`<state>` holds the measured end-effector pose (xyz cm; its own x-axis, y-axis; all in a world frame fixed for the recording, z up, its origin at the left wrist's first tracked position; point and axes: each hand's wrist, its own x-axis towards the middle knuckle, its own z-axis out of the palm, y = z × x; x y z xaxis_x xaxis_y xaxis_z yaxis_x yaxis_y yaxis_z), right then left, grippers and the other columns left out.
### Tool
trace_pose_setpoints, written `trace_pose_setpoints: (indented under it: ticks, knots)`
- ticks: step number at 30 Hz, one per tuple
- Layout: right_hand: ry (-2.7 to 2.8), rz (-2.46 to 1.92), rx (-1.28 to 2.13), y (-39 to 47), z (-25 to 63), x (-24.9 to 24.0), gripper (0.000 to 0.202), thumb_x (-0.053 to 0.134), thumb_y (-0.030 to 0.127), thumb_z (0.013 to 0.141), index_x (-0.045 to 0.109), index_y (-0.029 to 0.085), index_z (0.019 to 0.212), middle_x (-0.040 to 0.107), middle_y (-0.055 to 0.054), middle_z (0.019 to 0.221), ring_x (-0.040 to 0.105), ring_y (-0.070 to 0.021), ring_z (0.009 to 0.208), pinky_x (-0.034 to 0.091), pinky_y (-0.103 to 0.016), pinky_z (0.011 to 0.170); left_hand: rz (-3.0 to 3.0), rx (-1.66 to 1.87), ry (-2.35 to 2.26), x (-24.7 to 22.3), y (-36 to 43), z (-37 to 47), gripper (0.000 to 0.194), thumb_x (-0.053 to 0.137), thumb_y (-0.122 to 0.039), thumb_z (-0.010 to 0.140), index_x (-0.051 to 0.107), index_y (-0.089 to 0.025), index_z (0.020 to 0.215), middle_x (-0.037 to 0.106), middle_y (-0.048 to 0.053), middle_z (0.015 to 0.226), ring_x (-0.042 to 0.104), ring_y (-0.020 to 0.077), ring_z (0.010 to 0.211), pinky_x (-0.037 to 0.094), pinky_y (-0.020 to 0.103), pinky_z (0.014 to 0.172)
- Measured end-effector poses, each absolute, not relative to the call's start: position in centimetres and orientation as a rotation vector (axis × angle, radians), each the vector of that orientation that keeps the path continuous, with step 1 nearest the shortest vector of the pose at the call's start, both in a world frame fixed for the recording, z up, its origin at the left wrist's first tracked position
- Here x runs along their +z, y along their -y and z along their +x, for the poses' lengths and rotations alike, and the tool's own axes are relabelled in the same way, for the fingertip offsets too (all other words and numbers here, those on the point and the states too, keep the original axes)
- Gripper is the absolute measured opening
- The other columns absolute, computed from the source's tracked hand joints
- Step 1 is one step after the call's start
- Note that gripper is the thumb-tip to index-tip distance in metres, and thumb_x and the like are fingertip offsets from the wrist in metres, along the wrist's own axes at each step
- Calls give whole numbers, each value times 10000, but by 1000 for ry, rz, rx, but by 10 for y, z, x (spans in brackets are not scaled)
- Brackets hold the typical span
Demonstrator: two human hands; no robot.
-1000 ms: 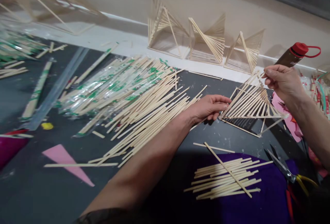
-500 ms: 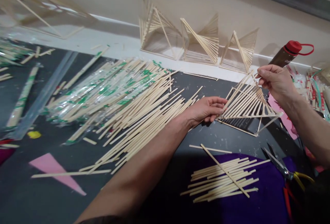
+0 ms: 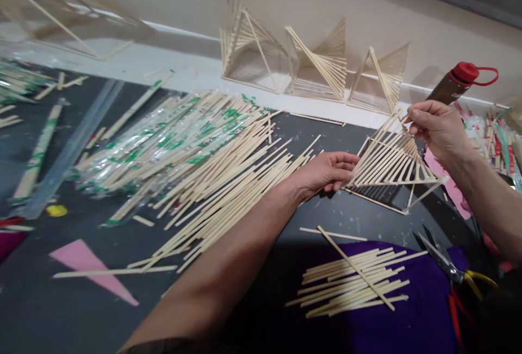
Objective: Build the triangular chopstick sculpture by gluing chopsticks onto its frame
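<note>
A twisted frame of thin wooden sticks [image 3: 385, 163] stands on the dark table to the right of centre, its sticks fanned between slanting edges. My left hand [image 3: 328, 173] closes its fingers on the frame's lower left corner. At the upper corner, my right hand [image 3: 436, 124] pinches the tip of the frame between thumb and fingers. Just in front lies a loose pile of short sticks [image 3: 350, 283] on a purple cloth [image 3: 424, 310]. Scissors with yellow handles [image 3: 452, 269] rest beside the pile.
Three similar stick frames [image 3: 320, 63] line the white ledge against the wall. Left of my arm lie long bare sticks [image 3: 228, 196] and plastic-wrapped chopsticks [image 3: 163, 142]. A red-capped bottle [image 3: 451, 85] stands behind my right hand. Pink paper [image 3: 92, 269] lies front left.
Hardly anything differs. Both hands keep their places on the stick frame, and the view has shifted very slightly.
</note>
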<state>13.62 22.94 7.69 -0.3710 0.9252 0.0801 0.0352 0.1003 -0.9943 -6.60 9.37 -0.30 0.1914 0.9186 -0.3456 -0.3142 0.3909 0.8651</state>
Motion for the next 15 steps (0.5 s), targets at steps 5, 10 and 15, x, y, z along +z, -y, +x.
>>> trace_pose_setpoints:
  ticks: [5, 10, 15]
  knots:
    - [1557, -997, 1395, -228, 138, 75, 195, 815, 275, 600, 674, 175, 689, 664, -16, 632, 548, -71, 464, 314, -189, 373, 739, 977, -1063, -3, -94, -65, 258, 596, 15, 742, 634, -114, 961, 657, -8, 714, 447, 2, 317, 208, 139, 269]
    - [1586, -1032, 1381, -228, 141, 72, 150, 810, 265, 634, 682, 199, 678, 655, -11, 635, 519, -70, 462, 298, -203, 368, 774, 941, -1055, -7, -95, -67, 234, 596, -47, 781, 624, -116, 1003, 656, -9, 647, 422, 10, 297, 192, 138, 276]
    - [1651, -1021, 1341, -230, 142, 71, 155, 802, 292, 657, 677, 207, 692, 651, -16, 656, 491, -78, 462, 297, -228, 379, 758, 913, -1023, -3, -93, -68, 295, 622, -14, 714, 615, -116, 990, 663, 1, 705, 511, 28, 362, 234, 125, 287]
